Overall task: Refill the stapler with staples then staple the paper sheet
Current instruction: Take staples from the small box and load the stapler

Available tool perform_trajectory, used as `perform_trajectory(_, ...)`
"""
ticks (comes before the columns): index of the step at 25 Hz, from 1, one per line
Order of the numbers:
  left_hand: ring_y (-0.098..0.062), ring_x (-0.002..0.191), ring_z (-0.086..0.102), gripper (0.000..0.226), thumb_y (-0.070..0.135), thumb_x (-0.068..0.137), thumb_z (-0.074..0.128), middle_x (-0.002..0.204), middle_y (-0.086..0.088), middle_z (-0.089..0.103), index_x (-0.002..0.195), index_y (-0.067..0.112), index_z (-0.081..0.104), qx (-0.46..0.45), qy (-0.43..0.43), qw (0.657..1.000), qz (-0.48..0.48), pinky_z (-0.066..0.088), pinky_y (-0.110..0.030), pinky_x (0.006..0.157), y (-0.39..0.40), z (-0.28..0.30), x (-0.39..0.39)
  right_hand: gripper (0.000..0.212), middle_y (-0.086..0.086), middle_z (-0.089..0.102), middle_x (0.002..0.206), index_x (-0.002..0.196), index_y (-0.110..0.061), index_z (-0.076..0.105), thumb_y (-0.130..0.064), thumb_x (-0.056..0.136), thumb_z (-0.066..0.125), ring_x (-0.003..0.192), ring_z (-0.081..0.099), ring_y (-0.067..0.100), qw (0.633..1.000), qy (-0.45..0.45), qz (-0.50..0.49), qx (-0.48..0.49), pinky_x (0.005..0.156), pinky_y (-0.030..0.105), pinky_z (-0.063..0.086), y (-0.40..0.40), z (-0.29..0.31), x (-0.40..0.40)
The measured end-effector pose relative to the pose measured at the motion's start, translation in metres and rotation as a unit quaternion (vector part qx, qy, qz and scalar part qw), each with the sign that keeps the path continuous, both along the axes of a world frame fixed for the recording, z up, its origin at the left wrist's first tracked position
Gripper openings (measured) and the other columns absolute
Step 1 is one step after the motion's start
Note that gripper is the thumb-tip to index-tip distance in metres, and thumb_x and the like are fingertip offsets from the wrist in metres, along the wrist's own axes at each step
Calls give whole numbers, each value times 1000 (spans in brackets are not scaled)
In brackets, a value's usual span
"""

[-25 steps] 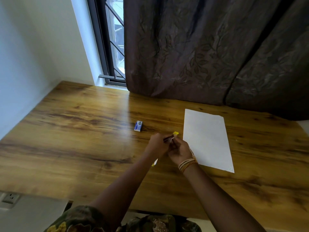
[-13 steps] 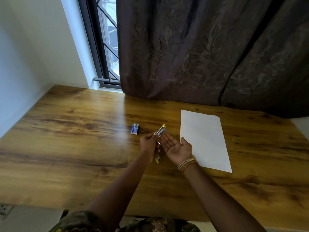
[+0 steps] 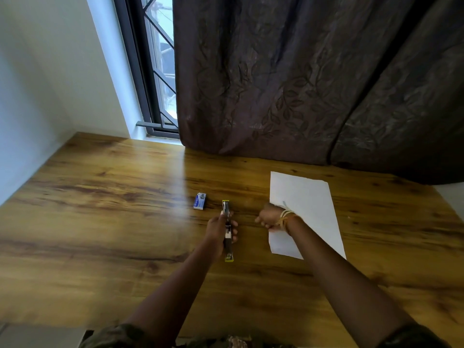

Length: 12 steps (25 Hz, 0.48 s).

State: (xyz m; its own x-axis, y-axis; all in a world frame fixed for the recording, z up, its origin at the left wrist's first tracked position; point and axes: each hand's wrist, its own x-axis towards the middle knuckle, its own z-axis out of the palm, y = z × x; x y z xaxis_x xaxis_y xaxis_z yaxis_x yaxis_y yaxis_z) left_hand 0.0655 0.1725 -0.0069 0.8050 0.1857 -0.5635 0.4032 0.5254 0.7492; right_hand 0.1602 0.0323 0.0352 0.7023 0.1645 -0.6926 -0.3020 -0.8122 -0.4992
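Observation:
My left hand [image 3: 221, 231] grips a stapler [image 3: 228, 237] with yellow ends, swung open into one long line that points away from me. The stapler's far tip is close to a small blue staple box [image 3: 200, 201] lying on the wooden table [image 3: 100, 222]. My right hand [image 3: 270, 218] hovers at the left edge of the white paper sheet [image 3: 306, 209], a hand's width right of the stapler. Its fingers are curled in, and nothing shows in them. Pale bands circle that wrist.
A dark patterned curtain [image 3: 301, 84] hangs along the table's far edge, touching the wood behind the paper. A barred window [image 3: 160, 71] and a white wall [image 3: 50, 84] stand at the far left. My forearms cross the table's near half.
My right hand turned over from palm-up beside the stapler, curled shut, and moved right to the paper's edge. The stapler in my left hand now lies stretched out straight.

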Motion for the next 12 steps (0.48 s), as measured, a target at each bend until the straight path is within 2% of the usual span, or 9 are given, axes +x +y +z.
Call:
perform_trajectory(2,-17,54,52,30,27,104,36,75,-10,58,113,4,54,-7,-17,1000,-10,41,-25,42,2,0,2,24,5,43,64,68,-9,47,-8,92,47,57,43,15,975,-150,105,-125,55,24,37,9,1,11)
perform_trajectory(3,-17,53,54,29,27,104,36,76,-11,60,110,4,53,-7,-21,1000,-15,43,-25,42,1,0,3,22,6,44,64,69,-7,47,-8,91,48,59,46,16,962,-205,111,-142,56,23,38,12,0,16)
perform_trajectory(5,-18,51,60,29,27,104,34,79,-14,64,104,5,52,-13,-17,1000,-23,47,-26,42,0,0,8,16,11,57,77,83,-2,60,-11,92,50,71,58,23,947,-276,89,-138,65,25,47,15,-4,25)
perform_trajectory(8,-23,56,69,29,27,106,30,83,-19,67,101,5,49,-20,6,999,-32,57,-32,46,-3,0,16,17,16,67,105,98,-5,70,-10,91,56,96,65,31,938,-318,90,-101,89,36,53,14,-8,38)
perform_trajectory(12,-23,57,71,28,26,105,32,80,-18,69,110,3,49,38,18,998,-40,59,-33,50,-2,-1,33,18,15,68,110,95,-9,74,-7,87,58,104,62,30,936,-332,110,-37,97,40,49,10,-12,50)
